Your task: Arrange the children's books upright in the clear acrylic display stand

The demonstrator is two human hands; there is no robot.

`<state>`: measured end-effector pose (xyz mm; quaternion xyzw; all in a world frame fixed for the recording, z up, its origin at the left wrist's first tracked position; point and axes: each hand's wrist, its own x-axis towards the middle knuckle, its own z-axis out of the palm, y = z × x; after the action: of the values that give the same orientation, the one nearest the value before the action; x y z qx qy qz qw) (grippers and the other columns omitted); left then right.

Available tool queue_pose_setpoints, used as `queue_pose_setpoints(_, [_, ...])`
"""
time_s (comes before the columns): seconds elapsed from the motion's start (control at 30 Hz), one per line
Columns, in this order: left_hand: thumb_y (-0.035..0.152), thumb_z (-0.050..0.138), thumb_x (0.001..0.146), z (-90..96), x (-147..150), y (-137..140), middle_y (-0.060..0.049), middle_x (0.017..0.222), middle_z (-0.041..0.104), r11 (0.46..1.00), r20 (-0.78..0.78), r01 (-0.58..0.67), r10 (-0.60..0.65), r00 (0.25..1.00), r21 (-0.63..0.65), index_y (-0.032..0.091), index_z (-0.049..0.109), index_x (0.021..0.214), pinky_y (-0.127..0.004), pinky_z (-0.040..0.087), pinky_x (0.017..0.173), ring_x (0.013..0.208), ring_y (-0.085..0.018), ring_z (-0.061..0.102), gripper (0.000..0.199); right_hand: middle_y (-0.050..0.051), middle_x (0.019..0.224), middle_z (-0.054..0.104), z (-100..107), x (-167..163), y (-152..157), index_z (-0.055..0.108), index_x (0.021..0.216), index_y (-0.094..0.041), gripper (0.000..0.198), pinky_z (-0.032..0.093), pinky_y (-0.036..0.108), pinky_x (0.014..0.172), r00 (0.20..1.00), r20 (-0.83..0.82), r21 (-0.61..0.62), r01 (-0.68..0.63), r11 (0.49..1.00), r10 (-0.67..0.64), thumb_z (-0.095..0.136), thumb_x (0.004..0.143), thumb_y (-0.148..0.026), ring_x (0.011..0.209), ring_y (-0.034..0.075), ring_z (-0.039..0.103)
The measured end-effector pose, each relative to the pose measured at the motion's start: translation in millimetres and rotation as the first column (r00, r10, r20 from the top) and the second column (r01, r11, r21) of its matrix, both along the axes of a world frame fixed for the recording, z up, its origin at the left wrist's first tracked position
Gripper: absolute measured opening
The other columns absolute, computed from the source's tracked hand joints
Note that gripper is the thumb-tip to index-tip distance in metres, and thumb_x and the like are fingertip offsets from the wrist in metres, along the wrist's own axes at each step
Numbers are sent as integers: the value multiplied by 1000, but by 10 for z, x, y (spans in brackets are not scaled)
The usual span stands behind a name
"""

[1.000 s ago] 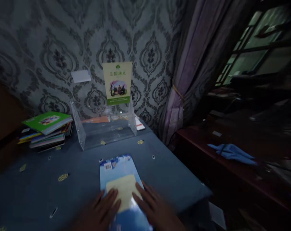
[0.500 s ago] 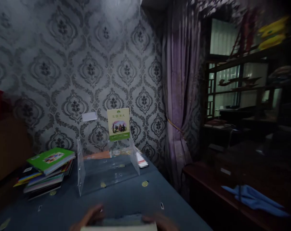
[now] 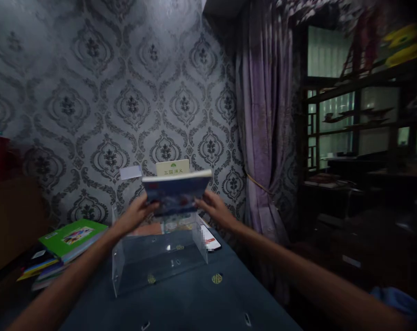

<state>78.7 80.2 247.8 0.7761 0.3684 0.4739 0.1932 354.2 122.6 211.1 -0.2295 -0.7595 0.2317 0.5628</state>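
A dark blue book [image 3: 177,192] is held up between my two hands, its pale page edge uppermost. My left hand [image 3: 136,214] grips its left side, and my right hand [image 3: 213,207] grips its right side. The book hangs above a clear acrylic stand [image 3: 117,269] on the table. Behind it, a cream book [image 3: 172,168] with Chinese characters stands upright near the wall; its lower part is hidden by the blue book. A pale card or label [image 3: 130,172] shows left of the cream book.
On the left lies a stack of books with a green book [image 3: 75,236] on top. A phone [image 3: 211,239] lies right of the stand on the blue tablecloth [image 3: 194,303]. A purple curtain [image 3: 263,115] hangs at the right, beside dark shelves [image 3: 350,128].
Both hands have risen and reached forward with the book, from the bottom edge to above the stand. The blue book now covers most of the cream book. The view has shifted slightly.
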Motion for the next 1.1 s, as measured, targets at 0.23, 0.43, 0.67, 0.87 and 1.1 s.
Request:
queue_pose_setpoints(0.23, [54,79,67,405,10,964,-6,115,68,999,380,48,-48,924,9,25,66,111,-45,51,92,110,-29,61,55,-2,76,66,678,-188,887,60,83,-20,16,50,26,64,993,-104,-83,-59,995,50,69,76,-31,67,15,63])
queue_pose_setpoints(0.43, [48,83,65,218,86,1320,-1,99,69,976,547,215,-167,820,-25,23,62,110,-25,57,62,74,-14,66,56,-3,70,64,682,-248,1280,57,79,-20,15,47,21,56,991,-111,-145,-90,985,74,70,76,-26,63,13,63])
queue_pose_setpoints(0.67, [41,85,65,80,189,1537,2,92,69,961,652,278,-218,727,11,23,59,102,-23,58,64,70,-11,65,49,-1,73,67,674,-176,1527,62,84,-18,14,49,20,56,994,-53,-207,-101,973,92,71,77,-26,62,12,63])
queue_pose_setpoints(0.87, [34,83,66,-83,229,1633,3,89,68,968,661,248,-166,732,-32,24,52,101,-25,58,64,71,-12,66,48,-3,71,64,400,-146,1630,60,84,-18,8,49,21,54,1000,31,-263,13,965,-5,65,79,-22,59,13,64])
queue_pose_setpoints(1.1, [22,80,65,-161,242,1752,5,81,66,990,665,117,-38,746,-74,24,43,105,-29,57,66,64,-13,66,54,-2,83,63,246,-201,1734,56,114,-19,39,48,22,55,981,7,-272,191,943,-196,66,77,-20,54,9,58])
